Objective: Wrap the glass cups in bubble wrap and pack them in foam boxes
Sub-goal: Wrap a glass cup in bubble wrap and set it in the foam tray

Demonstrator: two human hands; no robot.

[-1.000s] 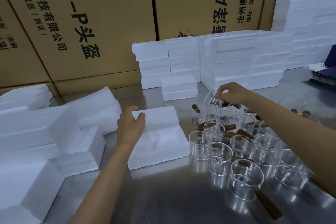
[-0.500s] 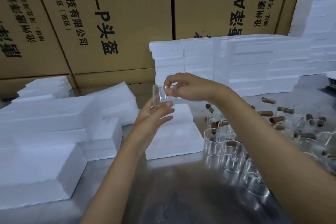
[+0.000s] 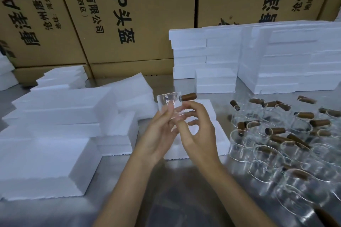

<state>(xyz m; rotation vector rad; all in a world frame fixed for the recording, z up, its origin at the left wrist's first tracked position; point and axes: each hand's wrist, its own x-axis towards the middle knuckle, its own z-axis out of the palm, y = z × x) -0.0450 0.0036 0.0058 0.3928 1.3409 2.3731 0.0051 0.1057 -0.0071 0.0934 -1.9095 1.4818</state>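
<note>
Holding one glass cup (image 3: pixel 168 106) up between both hands, above the open foam box (image 3: pixel 215 134) on the table (image 3: pixel 129 199). Left hand (image 3: pixel 158 134) has its fingertips curled onto the glass wall from below-left, right hand (image 3: pixel 197 134) pinches the lower side with thumb and fingers; both grip the cup. Cup sits roughly upright, mouth up, with its brown handle (image 3: pixel 188 96) sticking out sideways, away from the left hand and over the right hand's fingers; long axis runs along that handle, roughly level. No bubble wrap visible anywhere, so I can't tell where it comes from. Probably inspecting or orienting before wrap. To do it well: keep grip on the glass body, not the handle, avoid rim pressure, line the handle with the box recess. Remaining cups (image 3: pixel 280 145) cluster just right of the right hand; foam stacks (image 3: pixel 55 116) sit left of the left hand.
</note>
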